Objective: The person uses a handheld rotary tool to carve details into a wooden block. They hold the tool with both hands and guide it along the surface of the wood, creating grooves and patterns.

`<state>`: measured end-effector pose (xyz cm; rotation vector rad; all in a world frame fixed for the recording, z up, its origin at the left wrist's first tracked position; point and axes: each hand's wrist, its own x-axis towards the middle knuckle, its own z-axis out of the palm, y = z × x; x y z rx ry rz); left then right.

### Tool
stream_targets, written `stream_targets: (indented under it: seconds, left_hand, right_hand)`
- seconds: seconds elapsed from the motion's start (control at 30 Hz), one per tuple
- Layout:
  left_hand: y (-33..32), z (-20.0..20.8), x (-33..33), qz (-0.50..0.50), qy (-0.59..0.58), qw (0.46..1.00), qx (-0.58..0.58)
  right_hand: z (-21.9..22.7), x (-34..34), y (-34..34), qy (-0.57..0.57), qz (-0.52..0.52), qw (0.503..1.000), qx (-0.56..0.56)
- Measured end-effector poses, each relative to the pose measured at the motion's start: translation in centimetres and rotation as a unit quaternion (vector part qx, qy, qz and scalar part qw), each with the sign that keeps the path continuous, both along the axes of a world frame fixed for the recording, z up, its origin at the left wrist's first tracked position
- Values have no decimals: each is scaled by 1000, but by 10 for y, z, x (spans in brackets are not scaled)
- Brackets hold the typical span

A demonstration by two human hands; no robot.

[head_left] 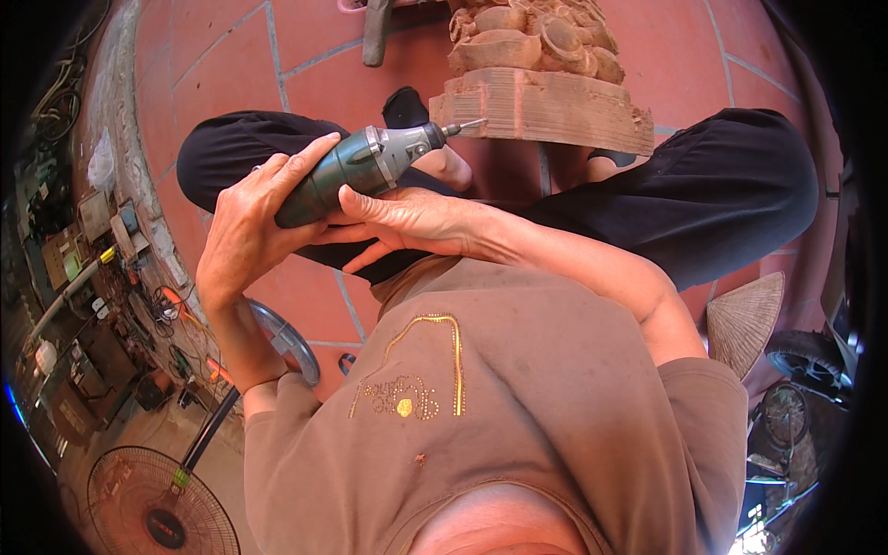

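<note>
A dark green and grey rotary tool [356, 166] lies slanted between my hands, with its thin metal bit [470, 124] toward the carved wooden piece [546, 106]. I cannot tell if the tip touches the wood. My left hand [242, 222] is wrapped round the tool's rear body, its fingers along the top side. My right hand [412, 217] is beside and below the tool, thumb against its body and fingers stretched toward its back end; some fingertips are hidden. The wood has a flat ridged base and rounded carved forms above it.
My crossed legs in black trousers [684, 199] flank the carving on red floor tiles [213, 74]. A grey-brown handle-like object [375, 35] is at the top. Left are a fan [162, 509], cables and tools. Right are a woven fan-shaped item [745, 319] and a wheel [805, 356].
</note>
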<state>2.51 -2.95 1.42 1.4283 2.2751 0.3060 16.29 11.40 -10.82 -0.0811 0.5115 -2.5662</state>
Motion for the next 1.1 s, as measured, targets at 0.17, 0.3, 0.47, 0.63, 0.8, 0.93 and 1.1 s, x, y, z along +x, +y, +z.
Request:
stream_targets:
  seconds: [0.17,0.3,0.47,0.63,0.8,0.93,1.1]
  left_hand:
    - [-2,1,0,-1,-1,1000,-4]
    - [-4,1,0,-2,-1,1000,-1]
    - [-7,1,0,-4,-3,1000,-7]
    - [-7,1,-1,-8,0,1000,-1]
    - [-6,0,-2,-5,-1,1000,8]
    - [-5,-1,-4,-3,-5,1000,7]
    - [-4,-1,-6,4,-10,1000,6]
  right_hand:
    - [-3,1,-4,1,11,1000,-4]
    - [-4,1,-5,7,17,1000,-3]
    - [-3,1,-5,13,25,1000,-1]
    - [-1,1,-5,15,23,1000,-1]
    - [-2,-2,-6,9,19,1000,3]
    - [-2,-3,-5,11,14,1000,5]
    - [-1,-5,-2,2,2,1000,9]
